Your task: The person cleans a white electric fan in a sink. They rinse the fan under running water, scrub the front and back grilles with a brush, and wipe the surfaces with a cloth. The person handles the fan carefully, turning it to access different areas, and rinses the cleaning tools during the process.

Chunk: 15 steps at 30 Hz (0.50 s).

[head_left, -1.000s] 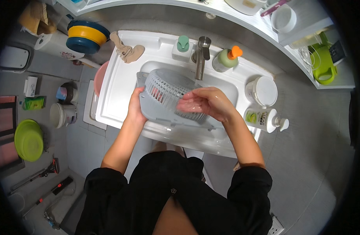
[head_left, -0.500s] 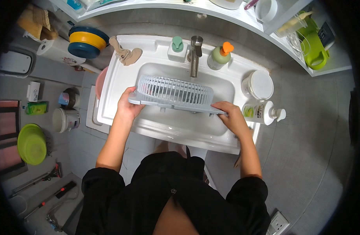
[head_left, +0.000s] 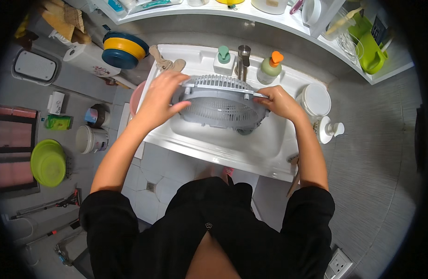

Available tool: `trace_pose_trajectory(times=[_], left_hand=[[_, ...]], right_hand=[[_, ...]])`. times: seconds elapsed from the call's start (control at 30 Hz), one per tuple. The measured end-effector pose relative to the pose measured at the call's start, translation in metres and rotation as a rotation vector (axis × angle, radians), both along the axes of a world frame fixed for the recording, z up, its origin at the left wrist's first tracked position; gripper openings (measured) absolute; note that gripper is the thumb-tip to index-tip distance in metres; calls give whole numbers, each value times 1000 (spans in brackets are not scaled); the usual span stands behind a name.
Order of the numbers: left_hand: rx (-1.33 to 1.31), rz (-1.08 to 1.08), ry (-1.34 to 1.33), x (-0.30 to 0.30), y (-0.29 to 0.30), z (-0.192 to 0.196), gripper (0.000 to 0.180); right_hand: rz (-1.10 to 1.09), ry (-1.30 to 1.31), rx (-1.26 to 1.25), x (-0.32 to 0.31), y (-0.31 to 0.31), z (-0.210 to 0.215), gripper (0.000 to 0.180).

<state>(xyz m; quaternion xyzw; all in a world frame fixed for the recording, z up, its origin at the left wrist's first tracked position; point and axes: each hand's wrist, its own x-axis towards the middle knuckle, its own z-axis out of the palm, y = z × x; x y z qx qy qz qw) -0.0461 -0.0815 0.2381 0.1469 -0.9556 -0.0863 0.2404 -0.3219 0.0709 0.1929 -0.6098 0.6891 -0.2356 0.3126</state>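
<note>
A grey slotted plastic basket [head_left: 221,104] hangs tilted over the white sink [head_left: 214,142], its underside turned toward me. My left hand [head_left: 160,95] grips its left rim. My right hand [head_left: 279,100] holds its right rim. A metal tap [head_left: 243,60] stands just behind the basket.
A green-topped pump bottle [head_left: 223,59] and an orange-topped bottle [head_left: 269,67] flank the tap. A white lidded tub [head_left: 315,98] and a white pump bottle [head_left: 328,130] sit at the right. Stacked blue and yellow bowls [head_left: 124,49] and a green basin [head_left: 48,162] lie to the left.
The basket has been tipped from lying flat to showing its underside. Both hands have shifted up and back along its rim, toward the tap.
</note>
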Motion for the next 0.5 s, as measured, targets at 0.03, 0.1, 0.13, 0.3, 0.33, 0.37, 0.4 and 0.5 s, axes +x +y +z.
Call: trace_pose_trajectory(times=[0.03, 0.1, 0.13, 0.3, 0.33, 0.37, 0.4, 0.5], left_hand=[[-44, -56, -50, -5, 0, 2, 36], [135, -59, -255, -8, -3, 6, 26], [227, -62, -357, -9, -3, 7, 21], [-27, -72, -200, 9, 4, 27, 12], [-80, -38, -164, 19, 6, 36, 13], [-124, -13, -66, 30, 6, 42, 14], [-108, 78, -99, 41, 9, 53, 13], [-57, 275, -15, 74, 9, 78, 9]], right_hand=[[24, 1, -2, 1, -2, 3, 14], [64, -31, -65, 1, -3, 0, 13], [83, -47, -94, 1, -3, -1, 13], [0, -121, -236, 16, -7, 14, 18], [-29, -192, -363, 16, -7, 12, 20], [-97, -394, -325, 13, -7, 6, 23], [-166, -592, -283, 9, -7, -6, 25], [-528, -1287, 51, -4, -14, -82, 26]])
